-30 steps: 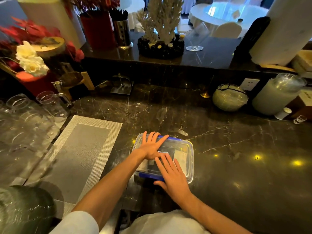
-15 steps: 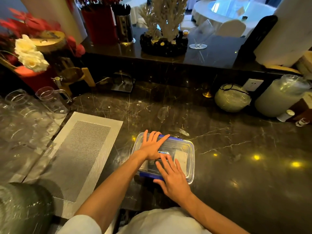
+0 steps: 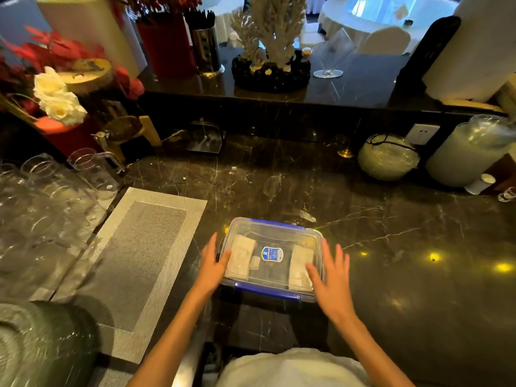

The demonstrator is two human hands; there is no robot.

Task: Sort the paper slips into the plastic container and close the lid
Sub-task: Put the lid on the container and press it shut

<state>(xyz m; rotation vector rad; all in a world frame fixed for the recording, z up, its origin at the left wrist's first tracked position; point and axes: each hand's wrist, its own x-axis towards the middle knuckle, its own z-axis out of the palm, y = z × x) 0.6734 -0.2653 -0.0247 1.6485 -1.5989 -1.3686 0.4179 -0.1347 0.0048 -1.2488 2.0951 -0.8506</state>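
Our left hand [image 3: 212, 265] lies flat and spread against the left short side of the plastic container [image 3: 272, 258], thumb at its rim, gripping nothing; our right hand [image 3: 332, 277] mirrors it on the right side, fingers fanned wide, thumb resting on the lid [image 3: 279, 238]. We judge both palms flank the box to steady it and to reach the side latches, since the clear lid already sits on top with its blue clips [image 3: 266, 289] along the near and far edges. Whether those clips are fully snapped we cannot tell through the glare. Inside, two stacks of paper slips [image 3: 240, 259] lie at the left and right ends. The container sits on the dark marble bench [image 3: 391, 275] near its front edge, just right of a woven placemat [image 3: 139, 261]. Glass jugs [image 3: 92, 171] crowd the bench's left edge.
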